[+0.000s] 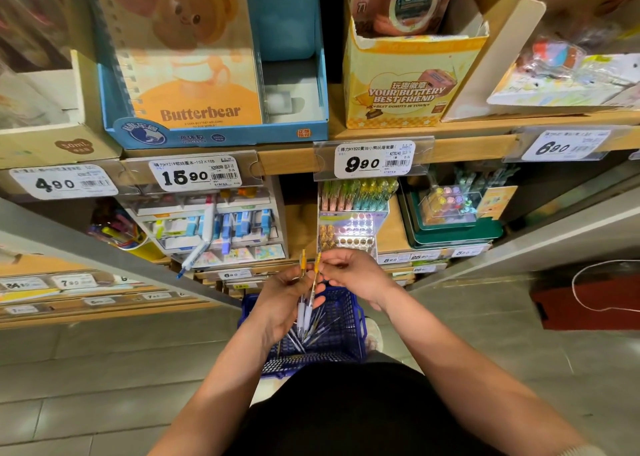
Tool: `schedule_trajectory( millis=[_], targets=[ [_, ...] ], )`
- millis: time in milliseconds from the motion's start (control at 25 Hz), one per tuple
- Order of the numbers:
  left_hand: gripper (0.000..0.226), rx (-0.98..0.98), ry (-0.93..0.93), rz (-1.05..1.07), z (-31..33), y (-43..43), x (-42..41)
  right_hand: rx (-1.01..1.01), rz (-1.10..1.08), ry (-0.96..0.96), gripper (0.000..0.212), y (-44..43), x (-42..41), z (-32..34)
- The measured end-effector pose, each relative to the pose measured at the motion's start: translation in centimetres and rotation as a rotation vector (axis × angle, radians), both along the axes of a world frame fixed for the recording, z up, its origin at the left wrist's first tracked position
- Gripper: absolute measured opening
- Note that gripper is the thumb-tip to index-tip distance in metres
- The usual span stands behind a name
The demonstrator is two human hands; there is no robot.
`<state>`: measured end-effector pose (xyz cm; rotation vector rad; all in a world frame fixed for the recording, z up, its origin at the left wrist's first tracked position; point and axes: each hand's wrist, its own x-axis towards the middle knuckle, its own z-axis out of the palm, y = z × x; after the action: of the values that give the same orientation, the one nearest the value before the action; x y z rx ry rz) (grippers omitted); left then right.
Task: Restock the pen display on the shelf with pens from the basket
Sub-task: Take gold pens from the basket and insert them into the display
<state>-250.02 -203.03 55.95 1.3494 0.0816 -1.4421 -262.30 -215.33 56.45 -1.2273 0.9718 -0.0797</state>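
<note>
Past the dark torso (pixel 346 417), the left hand (pixel 284 305) gripped yellow-topped pens (pixel 306 309) over the blue basket (pixel 348 312); the right hand (pixel 355 272) pinched one's top. Next, probably, slotting it into the pen display (pixel 351 221) at twelve o'clock.

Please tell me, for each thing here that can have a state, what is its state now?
left hand: holds a bundle of pens upright.
right hand: pinches the top of one orange-topped pen in the bundle.
blue basket: holds loose pens.
pen display: partly filled, pens standing in its rear rows.
</note>
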Motion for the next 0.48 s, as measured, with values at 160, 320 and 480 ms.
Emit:
schedule_trajectory(
  millis=[160,320,480],
  targets=[
    [0.013,0.036,-0.011,0.023,-0.3,-0.4,0.2,-0.002,-0.189,-0.080,0.016,-0.5,-0.6,0.3],
    [0.010,0.135,-0.026,0.090,-0.6,-0.4,0.3,-0.250,-0.359,-0.055,0.015,-2.5,-1.6,0.5],
    [0.017,0.183,-0.092,0.104,-0.9,-0.2,0.3,-0.596,-0.280,0.056,0.014,-1.8,-1.1,-0.2]
  ],
)
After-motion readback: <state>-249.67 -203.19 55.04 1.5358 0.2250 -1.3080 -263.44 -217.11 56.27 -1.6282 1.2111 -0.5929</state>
